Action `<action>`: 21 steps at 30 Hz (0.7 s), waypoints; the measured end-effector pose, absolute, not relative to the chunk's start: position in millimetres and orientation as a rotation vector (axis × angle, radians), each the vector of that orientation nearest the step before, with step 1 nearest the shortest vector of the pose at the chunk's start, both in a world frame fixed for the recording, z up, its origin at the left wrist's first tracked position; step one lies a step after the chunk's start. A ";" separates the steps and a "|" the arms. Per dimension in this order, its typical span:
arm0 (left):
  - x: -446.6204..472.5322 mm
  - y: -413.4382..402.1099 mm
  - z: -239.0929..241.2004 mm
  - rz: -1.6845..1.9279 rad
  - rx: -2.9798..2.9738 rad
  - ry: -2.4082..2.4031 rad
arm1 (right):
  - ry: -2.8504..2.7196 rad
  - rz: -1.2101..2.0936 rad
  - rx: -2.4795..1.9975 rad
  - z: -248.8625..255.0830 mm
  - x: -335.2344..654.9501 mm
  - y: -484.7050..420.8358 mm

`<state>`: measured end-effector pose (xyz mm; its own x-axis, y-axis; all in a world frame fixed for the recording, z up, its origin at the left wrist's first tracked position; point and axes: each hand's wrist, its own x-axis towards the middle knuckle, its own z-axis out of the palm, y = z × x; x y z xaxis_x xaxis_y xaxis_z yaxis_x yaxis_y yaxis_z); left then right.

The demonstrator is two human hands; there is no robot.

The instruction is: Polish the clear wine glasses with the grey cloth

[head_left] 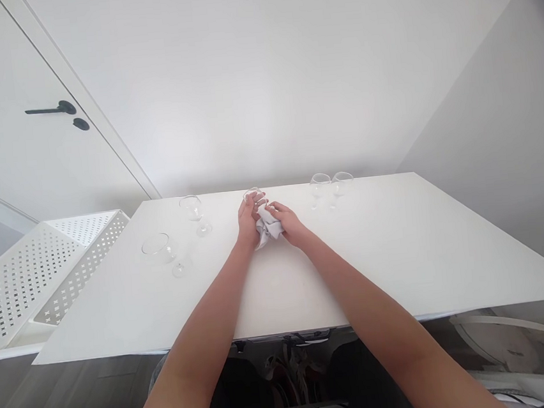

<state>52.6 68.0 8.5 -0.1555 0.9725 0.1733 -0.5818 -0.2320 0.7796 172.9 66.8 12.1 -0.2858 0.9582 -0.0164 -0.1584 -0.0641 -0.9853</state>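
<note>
Over the middle of the table, my left hand (249, 222) is wrapped round the bowl of a clear wine glass (254, 193), whose rim shows above the fingers. My right hand (289, 220) grips a white cloth (269, 225) pressed against the lower part of this glass. The cloth hangs in folds between both hands. The stem and foot of the glass are hidden by cloth and fingers.
Two stemmed glasses, one (192, 209) farther back and one (157, 246) nearer, stand on the left. Two more, a glass (319, 186) and its neighbour (343, 184), stand at the back right of the white table (403, 262). A perforated white rack (24, 279) adjoins the table's left side.
</note>
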 end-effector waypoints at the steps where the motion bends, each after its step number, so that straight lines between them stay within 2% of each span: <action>1: 52.7 68.3 8.4 1.670 0.819 0.667 | -1.198 1.593 -0.952 12.0 174.1 68.3; 5: 49.6 70.8 7.6 1.706 0.813 0.704 | -1.199 1.581 -0.955 12.8 177.6 67.9; 11: 43.6 74.3 7.7 1.772 0.702 0.747 | -1.673 1.132 -0.991 12.1 172.6 60.8; 16: 42.1 75.0 7.5 1.772 0.724 0.657 | -1.244 1.055 -1.184 8.5 178.2 70.8; 19: 39.9 75.4 6.1 1.785 0.684 0.605 | -1.018 0.888 -1.246 7.5 185.7 75.0; 21: 38.8 75.9 5.5 1.816 0.644 0.562 | -0.968 0.953 -1.257 6.7 185.9 75.5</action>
